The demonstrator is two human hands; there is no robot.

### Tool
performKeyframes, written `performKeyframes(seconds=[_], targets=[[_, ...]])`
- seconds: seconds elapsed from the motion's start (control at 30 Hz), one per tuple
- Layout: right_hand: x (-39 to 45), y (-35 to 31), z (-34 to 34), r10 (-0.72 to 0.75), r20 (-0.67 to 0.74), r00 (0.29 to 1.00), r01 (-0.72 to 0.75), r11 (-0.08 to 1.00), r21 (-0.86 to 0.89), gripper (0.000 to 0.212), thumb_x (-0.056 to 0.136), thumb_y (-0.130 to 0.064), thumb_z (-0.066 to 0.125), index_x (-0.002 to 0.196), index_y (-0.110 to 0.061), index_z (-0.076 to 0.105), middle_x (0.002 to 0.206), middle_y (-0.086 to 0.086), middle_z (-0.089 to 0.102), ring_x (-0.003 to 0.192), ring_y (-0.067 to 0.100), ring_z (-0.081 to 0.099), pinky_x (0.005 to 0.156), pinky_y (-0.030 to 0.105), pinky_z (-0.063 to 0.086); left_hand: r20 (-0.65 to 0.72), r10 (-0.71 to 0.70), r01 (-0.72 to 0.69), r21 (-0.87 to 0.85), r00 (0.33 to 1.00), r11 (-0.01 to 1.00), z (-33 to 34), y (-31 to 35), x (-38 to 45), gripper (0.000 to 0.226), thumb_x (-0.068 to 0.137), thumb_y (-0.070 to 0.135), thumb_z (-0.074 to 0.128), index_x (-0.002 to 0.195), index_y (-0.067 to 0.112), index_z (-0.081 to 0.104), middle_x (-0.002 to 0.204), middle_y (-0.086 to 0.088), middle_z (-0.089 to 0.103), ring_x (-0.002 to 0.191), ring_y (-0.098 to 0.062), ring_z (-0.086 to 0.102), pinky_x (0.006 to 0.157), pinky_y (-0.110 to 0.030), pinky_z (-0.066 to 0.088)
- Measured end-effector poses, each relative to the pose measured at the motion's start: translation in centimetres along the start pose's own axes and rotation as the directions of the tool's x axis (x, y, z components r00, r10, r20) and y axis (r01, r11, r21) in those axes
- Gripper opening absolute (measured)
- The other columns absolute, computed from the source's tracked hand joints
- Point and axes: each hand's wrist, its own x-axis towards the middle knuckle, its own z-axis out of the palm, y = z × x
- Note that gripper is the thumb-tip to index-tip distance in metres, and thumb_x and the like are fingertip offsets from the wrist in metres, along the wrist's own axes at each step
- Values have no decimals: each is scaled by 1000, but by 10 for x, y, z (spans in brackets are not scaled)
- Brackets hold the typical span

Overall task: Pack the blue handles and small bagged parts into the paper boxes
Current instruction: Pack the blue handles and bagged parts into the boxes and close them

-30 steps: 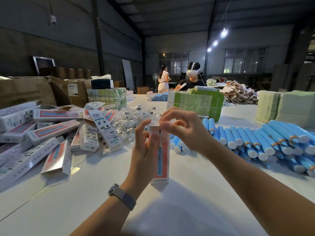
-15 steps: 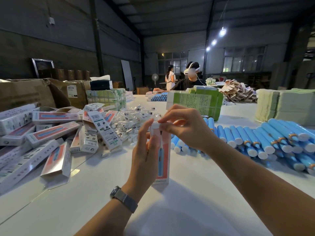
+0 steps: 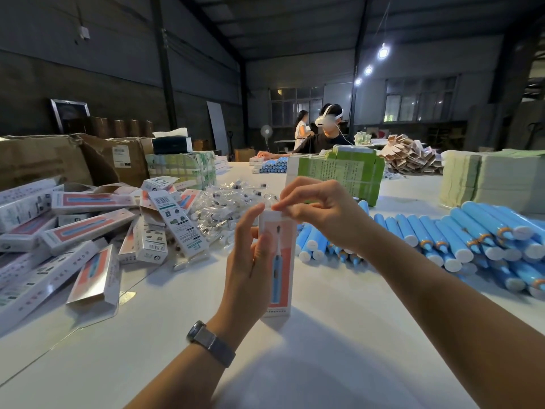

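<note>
— Paper box (image 3: 278, 262): where do we have it?

— We have it standing upright on its lower end on the white table (image 3: 339, 343), toward the near edge and about midway between the left and right edges. Its front shows a blue handle printed on an orange-pink panel.

— And our left hand (image 3: 250, 267)?

— We wrap it round the box's left side, fingers reaching up the side to the top, thumb on the front. A watch (image 3: 211, 343) sits on that wrist.

— The right hand (image 3: 321, 214)?

— It comes in from the right, fingers curled, thumb and forefinger pinching the white flap at the box's top end. We cannot tell whether the flap is tucked in, and we cannot see what is inside.

— What lies around it?

— Along the right edge we see the blue handles (image 3: 460, 240) lying in rows, white caps toward us, some stacked on others. Behind the box is a heap of small bagged parts (image 3: 233, 208) in clear plastic. Toward the left edge there is a loose pile of closed boxes (image 3: 88, 228), flat or leaning on each other. Behind them stand brown cartons (image 3: 44, 160); whether these stand on the table we cannot tell.

— The far side?

— A green printed stack (image 3: 348, 172) stands beyond our right hand, and pale stacked sheets (image 3: 489, 184) sit near the far right corner. A person wearing a headset (image 3: 327, 134) sits at the far edge.
</note>
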Motion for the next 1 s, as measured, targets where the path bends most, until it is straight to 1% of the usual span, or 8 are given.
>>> performKeyframes(seconds=[0.13,0.5,0.57,0.67,0.73,0.83,0.9,1.0], targets=[[-2,2,1,-13,35,999,14,999,-41,22,86,-2,70,97,-21,71,99,-1,62,99,19,60,78,36,59,-25,-38,37,-37,999,999,0,2,0,25,99,36,35,122,47,36,102,-4,63,85,-20,68,70,-55,58],[-1,11,12,5,-9,1000,-5,999,-41,14,87,-4,69,97,-11,74,100,0,59,100,22,59,89,38,54,-79,-44,39,-61,996,997,1,-1,1,18,103,32,37,117,42,38,93,0,63,77,-24,66,65,-59,55],[-3,16,20,-24,-101,995,17,997,-71,14,87,-3,70,99,-8,74,100,1,59,96,20,60,83,33,55,-97,-53,49,-39,994,998,1,-3,2,21,106,30,38,119,46,38,100,3,64,82,-20,68,67,-55,58],[-5,23,30,-63,-233,970,11,976,-219,15,88,-10,69,102,-14,74,97,-12,53,87,7,59,68,16,50,-56,-17,14,-49,998,999,5,-3,-2,34,102,32,39,124,58,35,112,28,59,100,-11,67,76,-38,61],[-6,26,30,-4,-264,965,-47,982,-184,17,91,-15,67,106,-17,73,96,-15,54,84,2,58,68,13,48,-15,-20,18,-102,1000,995,8,-4,-5,41,100,33,39,135,53,33,130,16,53,117,-18,60,90,-50,56],[-8,23,20,156,-88,984,-164,981,-104,29,90,-26,69,118,-19,68,106,-3,57,91,14,63,78,25,56,21,-40,42,-127,999,991,10,-4,-7,51,97,30,42,138,60,32,147,1,45,131,-24,51,101,-57,47],[-12,20,13,194,7,981,-190,967,-172,46,86,-27,74,130,-20,60,116,0,53,93,12,60,77,21,56,48,-22,30,-174,999,984,10,-3,-8,57,95,28,46,137,64,32,148,-1,45,130,-26,52,100,-59,48],[-27,12,2,239,-56,969,-244,964,-110,53,87,-19,71,137,-17,54,121,3,54,91,10,61,73,21,56,134,39,-7,-239,990,971,7,-7,-10,60,90,43,51,142,63,26,142,6,52,123,-20,58,92,-53,54]])
